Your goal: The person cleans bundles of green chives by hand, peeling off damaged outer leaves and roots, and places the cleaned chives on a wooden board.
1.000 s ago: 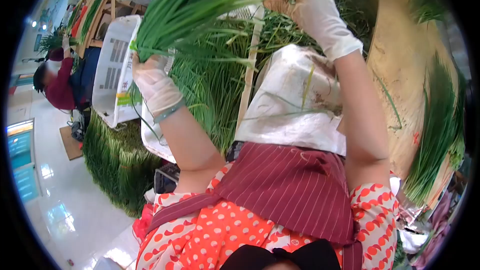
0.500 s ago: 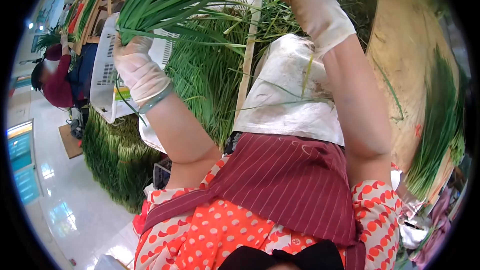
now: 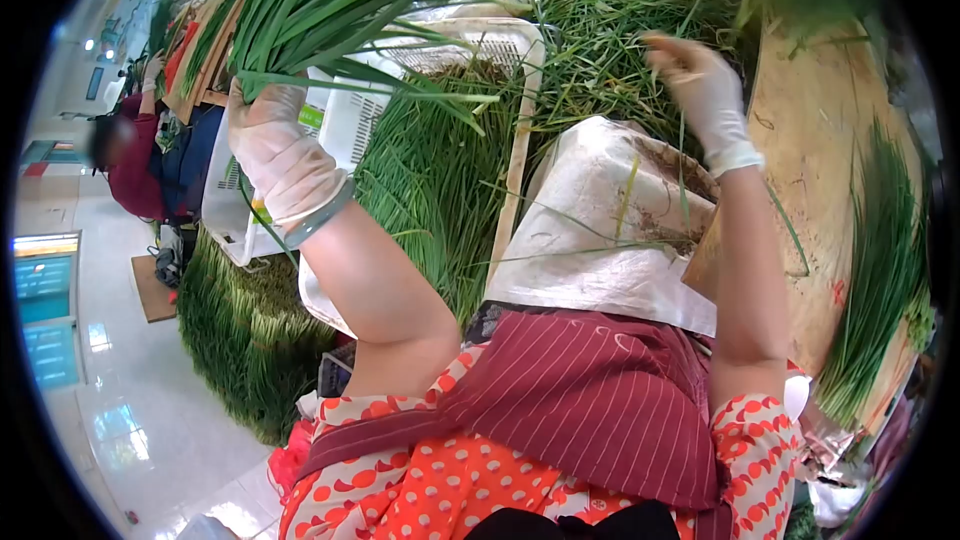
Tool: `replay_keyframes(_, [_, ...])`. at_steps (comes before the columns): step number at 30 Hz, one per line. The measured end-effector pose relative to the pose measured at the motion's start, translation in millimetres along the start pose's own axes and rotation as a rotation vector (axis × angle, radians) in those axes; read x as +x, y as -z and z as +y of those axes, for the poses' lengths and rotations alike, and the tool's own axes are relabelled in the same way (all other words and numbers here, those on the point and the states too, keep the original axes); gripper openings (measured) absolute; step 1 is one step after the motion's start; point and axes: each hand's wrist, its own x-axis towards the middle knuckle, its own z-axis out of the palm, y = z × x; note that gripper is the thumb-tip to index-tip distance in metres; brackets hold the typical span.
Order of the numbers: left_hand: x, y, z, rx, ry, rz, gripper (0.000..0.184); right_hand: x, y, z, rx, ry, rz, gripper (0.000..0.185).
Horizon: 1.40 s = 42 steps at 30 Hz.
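Observation:
My left hand [image 3: 268, 130], in a thin translucent glove, is closed around a bunch of garlic chives [image 3: 340, 15]. Their long green leaves spread up and to the right, above a white plastic crate [image 3: 535, 50]. My right hand [image 3: 700, 90], gloved too, is raised over a heap of loose chive trimmings [image 3: 600, 60]. Its fingers stretch out to the left, partly curled, and nothing shows between them. A thin green blade hangs just below that hand. More chives [image 3: 430, 180] lie lengthwise inside the crate.
A soiled white cloth [image 3: 590, 230] covers my lap. To the right, a wooden board [image 3: 805, 110] carries a chive bundle [image 3: 875, 260]. Bundled chives [image 3: 250, 340] stand on the floor at left. Another person [image 3: 140, 165] works at the far left.
My right hand has come away from the chives' far end and moved right and down. My left hand keeps its hold on the bunch. The view has shifted slightly.

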Motion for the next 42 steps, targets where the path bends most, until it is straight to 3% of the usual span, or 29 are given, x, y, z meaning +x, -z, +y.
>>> replay_keyframes(1, [1.2, -1.2, -1.9, -0.001, 0.000, 0.002, 0.029, -10.0, -9.9, -29.8, 0.260, 0.006, -0.152, 0.032])
replay_keyframes(2, [2.7, -2.8, -3.7, 0.000, 0.001, 0.002, 0.030, -16.3, -29.2, -49.6, 0.365, 0.158, -0.193, 0.039])
replay_keyframes(3, [4.0, -4.8, -5.0, 0.004, 0.002, 0.000, 0.030, -20.2, -47.4, -71.7, 0.189, 0.378, -0.138, 0.049])
replay_keyframes(5, [7.4, -10.0, -7.6, 0.020, 0.010, 0.003, 0.031, -26.4, -94.3, -100.7, 0.324, 0.497, -0.012, 0.053])
replay_keyframes(8, [11.8, -18.0, -8.4, 0.049, 0.018, -0.005, 0.032, -40.5, -100.6, -119.3, 0.474, 0.499, -0.085, 0.043])
replay_keyframes(10, [12.6, -21.9, -4.8, 0.052, 0.019, -0.008, 0.032, -48.3, -77.6, -125.6, 0.925, 0.154, -0.547, 0.028])
replay_keyframes(13, [13.8, -23.2, 3.5, 0.042, 0.007, 0.000, 0.034, -53.0, -31.4, -100.3, 0.998, 0.118, -0.495, 0.017])
replay_keyframes(16, [18.6, -17.7, 11.8, 0.005, -0.019, 0.030, 0.035, -45.7, 28.2, -18.1, 0.533, -0.124, -0.083, 0.020])
replay_keyframes(18, [23.6, -11.2, 16.5, -0.018, -0.039, 0.064, 0.036, -68.5, 54.2, 27.1, -0.077, 0.019, 0.248, 0.045])
replay_keyframes(19, [26.8, -8.1, 17.8, -0.028, -0.048, 0.083, 0.036, -88.8, 62.5, 47.8, -0.506, -0.110, 0.277, 0.065])
replay_keyframes(20, [30.4, -5.0, 19.8, -0.039, -0.051, 0.106, 0.036, -111.3, 71.9, 46.6, -0.577, -0.140, 0.300, 0.077])
replay_keyframes(22, [40.0, 0.8, 21.9, -0.072, -0.043, 0.149, 0.037, -146.6, 69.2, 49.3, -0.838, -0.371, 0.308, 0.087])
replay_keyframes(23, [44.6, 3.4, 23.1, -0.088, -0.040, 0.171, 0.038, -152.1, 66.2, 48.6, -0.846, -0.374, 0.315, 0.087])
replay_keyframes(25, [53.3, 8.6, 24.4, -0.121, -0.025, 0.218, 0.039, -158.1, 52.4, 49.4, -0.843, -0.604, 0.076, 0.086])
replay_keyframes(26, [57.3, 9.6, 24.2, -0.136, -0.010, 0.240, 0.039, -151.7, 33.0, 88.7, -0.782, -0.447, 0.247, 0.088])
replay_keyframes(28, [64.0, 13.6, 22.0, -0.186, 0.027, 0.275, 0.040, -104.7, 1.8, 88.9, -0.619, -0.189, 0.272, 0.078])
replay_keyframes(30, [69.8, 23.1, 16.7, -0.309, 0.138, 0.295, 0.040, -40.1, -10.9, 39.8, -0.318, -0.071, -0.032, 0.070])
replay_keyframes(31, [67.7, 21.3, 9.1, -0.275, 0.070, 0.295, 0.041, -24.8, -11.5, 9.9, 0.308, -0.192, -0.225, 0.063])
replay_keyframes(32, [64.5, 19.2, 1.7, -0.262, 0.036, 0.300, 0.041, -7.9, -35.6, 6.5, 0.666, -0.110, -0.301, 0.057])
replay_keyframes(33, [62.4, 16.8, -6.7, -0.250, -0.003, 0.297, 0.041, -0.5, -31.7, -21.5, 0.559, 0.142, -0.199, 0.052])
replay_keyframes(36, [56.2, 13.1, -26.9, -0.240, -0.080, 0.306, 0.041, -1.9, -13.1, -98.5, 1.134, 0.067, -0.081, 0.044])
replay_keyframes(39, [53.8, 11.6, -44.3, -0.225, -0.126, 0.314, 0.041, 8.1, -16.0, -121.6, 1.031, 0.010, 0.106, 0.036])
replay_keyframes(40, [52.0, 10.3, -48.1, -0.223, -0.135, 0.318, 0.041, 8.0, -10.2, -125.8, 1.249, 0.086, 0.041, 0.030])
replay_keyframes(42, [48.9, 10.1, -54.2, -0.232, -0.151, 0.322, 0.041, 12.2, -9.4, -127.3, 1.333, 0.066, 0.000, 0.028])
